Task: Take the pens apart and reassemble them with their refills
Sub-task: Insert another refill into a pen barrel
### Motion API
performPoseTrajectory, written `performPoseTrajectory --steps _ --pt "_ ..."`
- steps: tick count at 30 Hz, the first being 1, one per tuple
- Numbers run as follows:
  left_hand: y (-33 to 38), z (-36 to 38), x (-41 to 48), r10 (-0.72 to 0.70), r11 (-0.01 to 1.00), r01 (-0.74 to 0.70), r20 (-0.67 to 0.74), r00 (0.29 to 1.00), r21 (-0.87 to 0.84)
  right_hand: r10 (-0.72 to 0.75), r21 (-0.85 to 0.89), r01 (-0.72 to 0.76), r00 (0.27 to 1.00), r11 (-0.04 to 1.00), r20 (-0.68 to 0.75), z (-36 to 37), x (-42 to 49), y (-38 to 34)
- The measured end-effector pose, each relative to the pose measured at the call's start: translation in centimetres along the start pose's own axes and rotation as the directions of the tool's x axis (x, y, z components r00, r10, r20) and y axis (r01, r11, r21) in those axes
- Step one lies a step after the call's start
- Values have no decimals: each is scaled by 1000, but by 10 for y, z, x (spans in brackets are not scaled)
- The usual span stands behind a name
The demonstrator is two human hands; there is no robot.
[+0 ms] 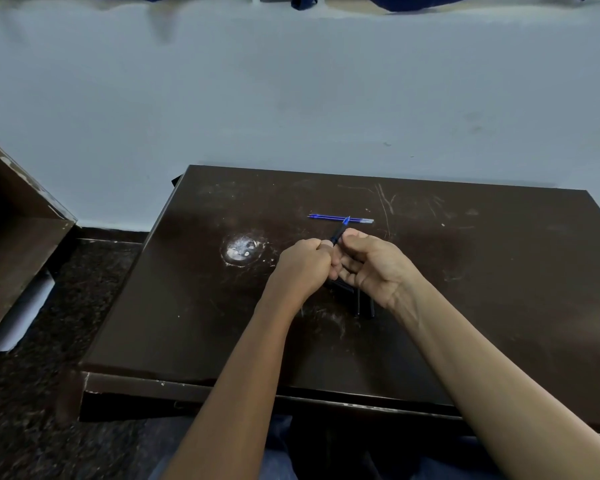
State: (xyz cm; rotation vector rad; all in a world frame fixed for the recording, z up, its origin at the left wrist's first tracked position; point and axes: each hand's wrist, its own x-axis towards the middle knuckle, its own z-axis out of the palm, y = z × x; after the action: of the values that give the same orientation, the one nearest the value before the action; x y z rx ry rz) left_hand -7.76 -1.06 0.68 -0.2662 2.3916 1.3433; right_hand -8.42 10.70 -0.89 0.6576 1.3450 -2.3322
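Note:
Both hands meet over the middle of a dark brown table. My left hand is a closed fist around the lower end of a dark pen. My right hand pinches the same pen near its grip. The pen's blue tip points up and away from me. Two blue refills lie side by side on the table just beyond the hands. Several dark pen parts lie under my right hand, partly hidden.
A whitish scuffed patch marks the table to the left of my hands. A pale wall rises behind the table. A brown wooden piece of furniture stands at the left over a dark speckled floor.

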Motion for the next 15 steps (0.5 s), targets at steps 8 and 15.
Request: performPoseTrajectory --steps 8,15 --pt "-4 -1 -1 50 999 -49 -15 999 12 -63 -61 62 998 996 -24 0 1 1" --pt "-5 -1 -3 78 996 -78 -17 997 40 -32 -57 32 999 998 1 -3 2 -2"
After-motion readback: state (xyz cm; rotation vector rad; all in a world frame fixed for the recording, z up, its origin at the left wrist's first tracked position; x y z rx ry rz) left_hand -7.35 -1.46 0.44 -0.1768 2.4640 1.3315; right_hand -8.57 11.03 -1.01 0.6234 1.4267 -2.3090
